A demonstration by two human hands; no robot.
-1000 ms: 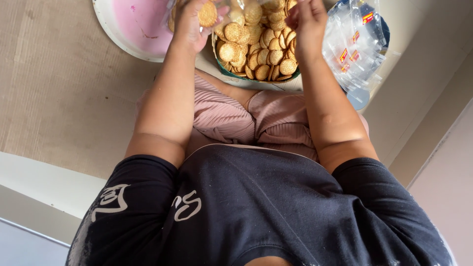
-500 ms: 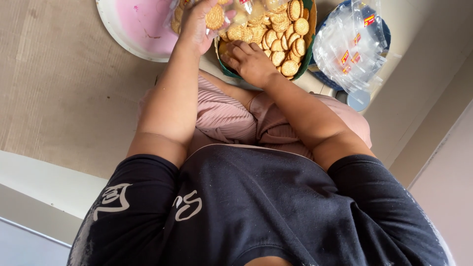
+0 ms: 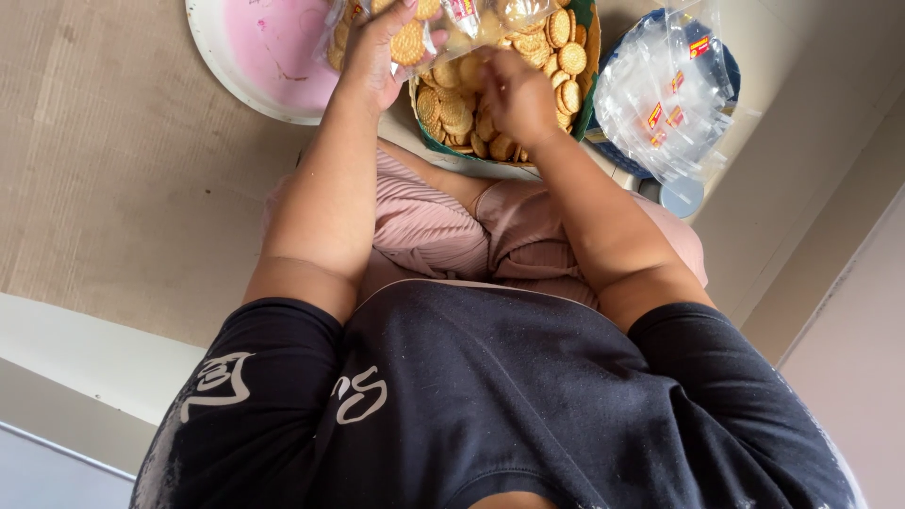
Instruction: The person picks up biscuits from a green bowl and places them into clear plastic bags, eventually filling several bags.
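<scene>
While the left hand [image 3: 382, 57] grips a clear bag [image 3: 443, 24] of biscuits, the right works below.
Right hand [image 3: 517, 94], fingers curled, rests on round biscuits [image 3: 551, 42] in the green tray [image 3: 589, 90]; whether it holds one cannot be told.

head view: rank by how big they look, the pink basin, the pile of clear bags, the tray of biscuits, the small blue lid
1-3. Unsure: pink basin, tray of biscuits and pile of clear bags look alike, the first two cut by the frame's top edge.
4. Small blue lid, clearly smallest.
</scene>
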